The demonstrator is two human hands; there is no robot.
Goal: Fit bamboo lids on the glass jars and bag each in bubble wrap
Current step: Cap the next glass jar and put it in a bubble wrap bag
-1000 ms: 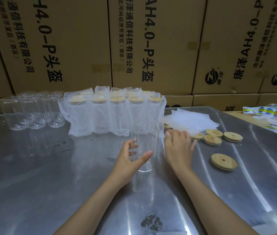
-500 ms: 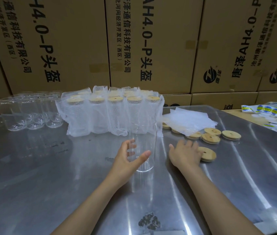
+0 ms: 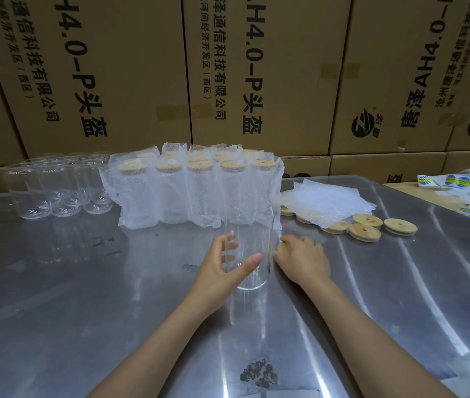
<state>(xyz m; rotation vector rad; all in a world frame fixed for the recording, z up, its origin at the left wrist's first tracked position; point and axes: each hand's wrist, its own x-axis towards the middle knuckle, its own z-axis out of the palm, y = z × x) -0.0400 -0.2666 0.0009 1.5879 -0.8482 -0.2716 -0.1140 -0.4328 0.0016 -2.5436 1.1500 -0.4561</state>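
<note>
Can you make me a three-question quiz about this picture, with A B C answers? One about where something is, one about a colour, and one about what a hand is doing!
1. Where do the empty glass jars stand?
A. left of the wrapped jars
B. on the cardboard boxes
C. right of the loose lids

2. What colour is the bubble wrap round the wrapped jars?
A. blue
B. white
C. black

3. What is the left hand doing?
A. lying flat on the table
B. gripping the clear jar
C. holding a sticker sheet

Answers:
1 A, they cluster at the table's far left.
2 B, the wrap looks white.
3 B, its thumb and fingers curl round the clear jar, while the right hand covers a bamboo lid.
</note>
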